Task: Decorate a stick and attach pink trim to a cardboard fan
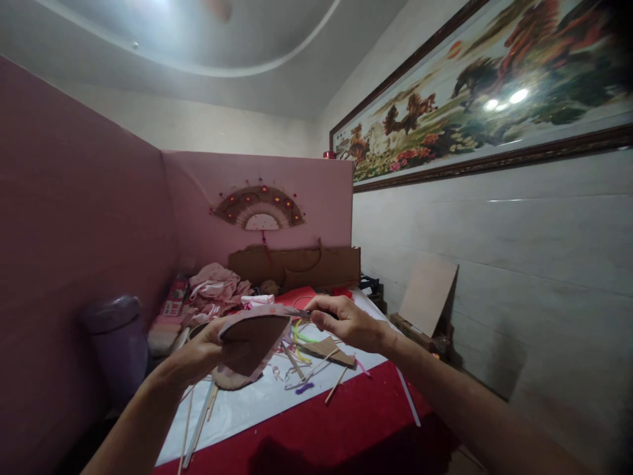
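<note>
My left hand (pixel 208 343) grips a piece of brown cardboard (pixel 254 343) with pale pink cloth (pixel 262 310) along its edge, raised above the table. Closed around a small dark tool that looks like a pair of scissors (pixel 307 314), my right hand (pixel 341 320) is at the cloth's right end. Most of that tool is hidden by my fingers. Below the cardboard lies a round, pale-rimmed piece (pixel 237 380). Thin wooden sticks (pixel 336 384), a cardboard scrap (pixel 329 351) and fuzzy coloured stems (pixel 301 333) lie scattered just beyond.
The table carries a white sheet (pixel 217 425) over a red cloth (pixel 316 439). Crumpled pink fabric (pixel 217 290) is heaped at the back left, near a lidded bin (pixel 116 343). Behind stand cardboard pieces (pixel 331 265), and a decorated fan (pixel 262 210) hangs on the pink partition (pixel 316 198).
</note>
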